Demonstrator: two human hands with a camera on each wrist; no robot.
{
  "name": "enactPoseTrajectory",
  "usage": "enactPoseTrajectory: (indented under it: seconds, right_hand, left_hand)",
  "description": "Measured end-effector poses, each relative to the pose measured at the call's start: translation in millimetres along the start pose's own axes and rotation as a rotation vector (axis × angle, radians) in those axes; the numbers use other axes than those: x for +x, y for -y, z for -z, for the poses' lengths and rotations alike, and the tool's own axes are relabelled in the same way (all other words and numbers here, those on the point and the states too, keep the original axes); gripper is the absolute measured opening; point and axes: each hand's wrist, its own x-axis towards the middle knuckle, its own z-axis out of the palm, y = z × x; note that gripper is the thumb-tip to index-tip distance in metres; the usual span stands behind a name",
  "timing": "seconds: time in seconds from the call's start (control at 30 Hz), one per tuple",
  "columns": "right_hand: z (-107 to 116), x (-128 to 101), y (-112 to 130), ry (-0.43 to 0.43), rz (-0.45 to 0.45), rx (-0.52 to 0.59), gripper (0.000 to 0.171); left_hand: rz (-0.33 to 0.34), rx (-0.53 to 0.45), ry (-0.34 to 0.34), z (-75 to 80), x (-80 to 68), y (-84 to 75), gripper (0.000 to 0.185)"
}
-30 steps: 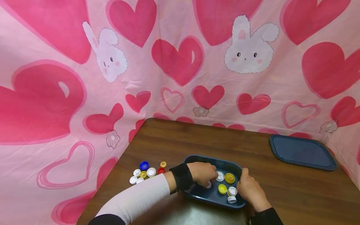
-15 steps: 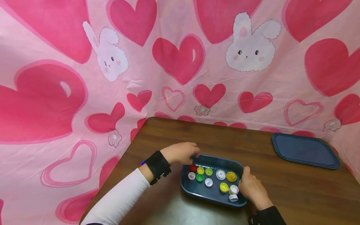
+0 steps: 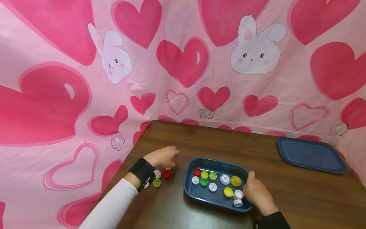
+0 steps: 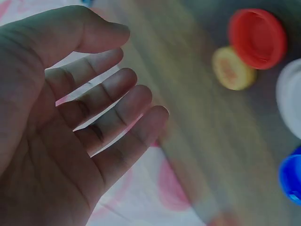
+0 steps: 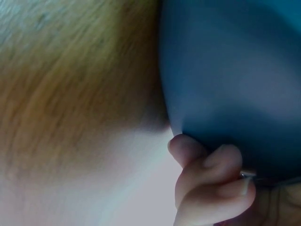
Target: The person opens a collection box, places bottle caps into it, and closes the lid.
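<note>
My left hand [image 3: 163, 157] hovers over a group of bottle caps on the left of the table, its fingers spread and nothing in them. Near it in the left wrist view lie a red cap [image 4: 257, 38], a yellow cap [image 4: 233, 68], a white cap [image 4: 291, 96] and a blue cap [image 4: 290, 179]. A green-yellow cap [image 3: 156, 183] shows below the wrist; the forearm hides part of the group. With thumb and curled fingers, my right hand [image 3: 258, 192] grips the right end of a dark blue tub [image 3: 211, 199]. Several white, yellow, green and red caps are spread inside it.
A flat dark blue lid or tray [image 3: 311, 155] lies at the back right of the wooden table [image 3: 223, 136]. Pink cloth [image 3: 183, 105] with hearts and rabbits hangs behind the table and along its left side.
My left hand was inside the tub a second ago; it has lifted out and moved left over the loose caps. My right hand has kept its grip on the tub.
</note>
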Motion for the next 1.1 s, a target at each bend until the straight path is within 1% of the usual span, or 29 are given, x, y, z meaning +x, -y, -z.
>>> enactPoseTrajectory:
  seconds: [0.1, 0.3, 0.63, 0.77, 0.87, 1.1]
  right_hand:
    - [0.7, 0.3, 0.4, -0.001, 0.000, -0.001, 0.049]
    - [0.1, 1.0, -1.6, 0.004, -0.003, 0.008, 0.049]
    - [-0.8, 0.3, -1.5, 0.002, 0.000, 0.009, 0.050]
    - [-0.9, 0.4, -0.9, 0.006, -0.007, 0.010, 0.050]
    - [-0.6, 0.5, -0.3, 0.010, -0.011, 0.010, 0.050]
    - [-0.7, 1.0, 0.2, 0.009, -0.010, 0.003, 0.049]
  left_hand:
    - [0.011, -0.023, 0.007, -6.3, -1.7, 7.6, 0.035]
    - [0.016, -0.032, 0.002, -15.6, -0.7, 14.0, 0.027]
    - [0.071, 0.001, 0.007, -36.2, 5.5, 25.3, 0.033]
    - [0.071, 0.027, -0.005, -40.2, 6.4, 26.4, 0.037]
    - [0.059, 0.044, -0.011, -41.6, 5.9, 25.7, 0.035]
    - [0.026, 0.065, -0.044, -45.1, 6.6, 26.8, 0.022]
